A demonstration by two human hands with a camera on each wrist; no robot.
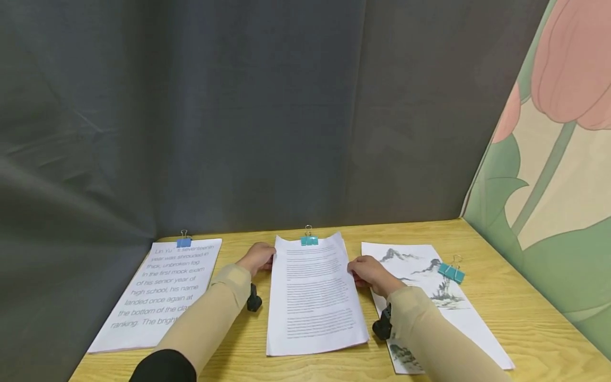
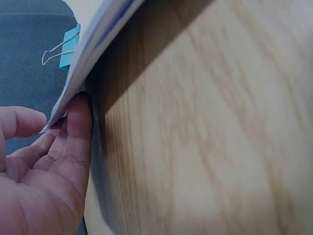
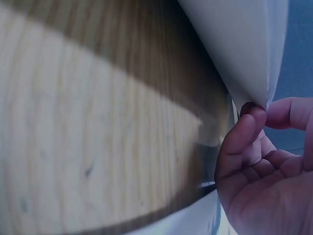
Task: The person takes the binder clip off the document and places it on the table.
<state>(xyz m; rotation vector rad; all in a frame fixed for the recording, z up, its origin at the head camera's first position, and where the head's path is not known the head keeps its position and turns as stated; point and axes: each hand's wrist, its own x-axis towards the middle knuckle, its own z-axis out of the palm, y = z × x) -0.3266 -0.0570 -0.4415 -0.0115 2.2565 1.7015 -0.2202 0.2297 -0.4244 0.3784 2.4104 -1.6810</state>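
A stack of printed paper (image 1: pixel 317 297) is in the middle of the head view, its top edge held in a teal binder clip (image 1: pixel 309 241) with wire handles up. My left hand (image 1: pixel 259 257) pinches the stack's left edge; in the left wrist view the thumb is on one side of the sheets (image 2: pixel 93 54) and the fingers are on the other. On the opposite side, my right hand (image 1: pixel 374 273) pinches the right edge between thumb and index finger. Both wrist views show the sheets' edges raised, with shadow on the wood beneath.
Left on the wooden table (image 1: pixel 238 339) lies a large-print stack (image 1: pixel 157 297) with a blue binder clip (image 1: pixel 183 242). An ink landscape sheet (image 1: pixel 417 260) lies at the right, partly under my right forearm, with another teal clip (image 1: pixel 451 272) at its right edge. A dark curtain (image 1: pixel 258 116) hangs behind.
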